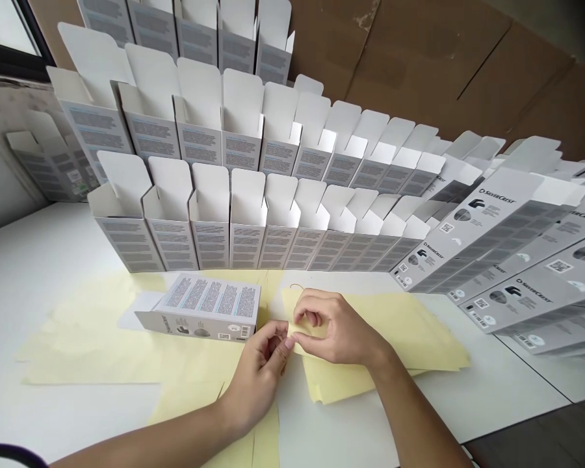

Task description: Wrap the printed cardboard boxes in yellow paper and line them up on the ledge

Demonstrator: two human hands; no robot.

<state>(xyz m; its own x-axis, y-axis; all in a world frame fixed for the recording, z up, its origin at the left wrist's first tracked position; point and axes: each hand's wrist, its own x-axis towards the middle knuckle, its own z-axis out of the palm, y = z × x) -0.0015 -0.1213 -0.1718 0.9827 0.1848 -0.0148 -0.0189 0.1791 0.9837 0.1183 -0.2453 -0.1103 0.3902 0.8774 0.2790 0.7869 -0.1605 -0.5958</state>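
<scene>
Just right of the box (205, 305), the yellow sheet (400, 338) is pinched between the closed fingertips (285, 344) of the left hand (258, 377) and right hand (338, 328); overly hard pulling could tear it.

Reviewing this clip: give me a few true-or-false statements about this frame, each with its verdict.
1. The left hand and right hand meet at the fingertips above pale yellow sheets. True.
2. The right hand holds a SilverCrest carton. False: that carton lies on the sheets, left of both hands.
3. The carton lies on its side. True.
4. The upright cartons in the rows have their flaps shut. False: their flaps stand open.
</scene>
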